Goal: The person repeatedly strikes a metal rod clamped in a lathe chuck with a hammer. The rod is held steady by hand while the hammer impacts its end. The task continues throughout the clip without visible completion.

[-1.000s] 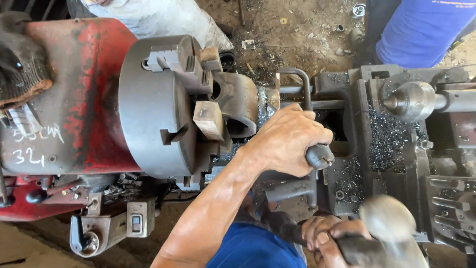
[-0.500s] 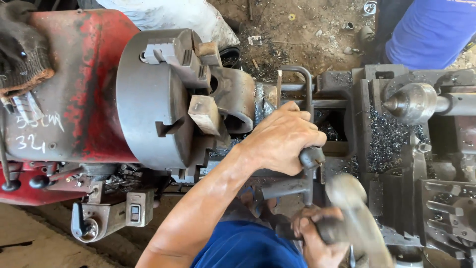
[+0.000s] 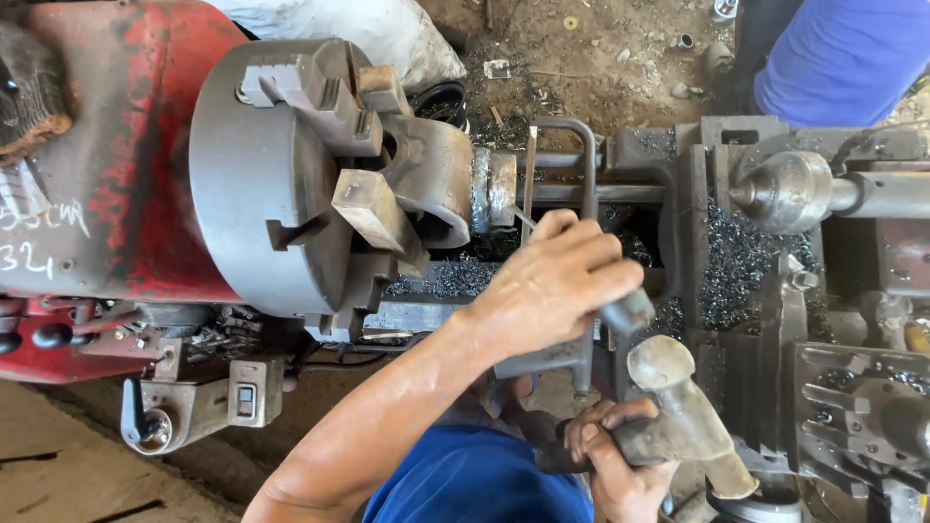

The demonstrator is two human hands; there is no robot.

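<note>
Hammer [image 3: 683, 416] sits gripped in the right hand [image 3: 615, 465], head just below the steel bar [image 3: 625, 312] that the left hand [image 3: 557, 281] clasps beside the lathe chuck [image 3: 281, 174]. Strike squarely (knuckles are close), judging by that small gap.

I see the lathe chuck [image 3: 281, 179] in dull grey steel, and left of the chuck the headstock [image 3: 126, 145] is worn red with grey scuffs and white chalk marks. Right of the chuck, dark silvery metal shavings [image 3: 727, 261] speckle the grey carriage [image 3: 697, 194]. Below the chuck, my blue shirt [image 3: 475, 484] shows beside the grey-brown hammer [image 3: 678, 416]. Brown dirt floor [image 3: 581, 68] lies above the chuck.
</note>
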